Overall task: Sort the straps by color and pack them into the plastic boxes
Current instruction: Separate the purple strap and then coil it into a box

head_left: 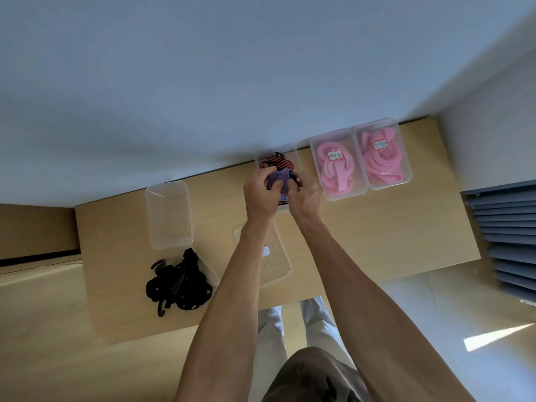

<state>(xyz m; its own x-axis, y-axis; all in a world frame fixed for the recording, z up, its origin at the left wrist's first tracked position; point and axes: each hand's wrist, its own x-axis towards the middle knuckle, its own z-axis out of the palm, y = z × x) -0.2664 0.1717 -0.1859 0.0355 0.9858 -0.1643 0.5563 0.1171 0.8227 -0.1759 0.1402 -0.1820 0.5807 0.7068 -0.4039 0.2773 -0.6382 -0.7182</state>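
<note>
My left hand (pixel 259 188) and my right hand (pixel 304 195) both curl round a bundled blue-striped strap (pixel 280 179), holding it over the open clear box (pixel 293 152) at the back of the counter (pixel 377 242); a red-striped strap (pixel 278 162) already lies in that box; just to its right two lidded boxes (pixel 338 166) (pixel 383 153) hold pink straps (each with a label on top); an empty box (pixel 169 214) sits at the left; black straps (pixel 178 282) are heaped nearby; a clear lid (pixel 278 265) lies under my forearms.
</note>
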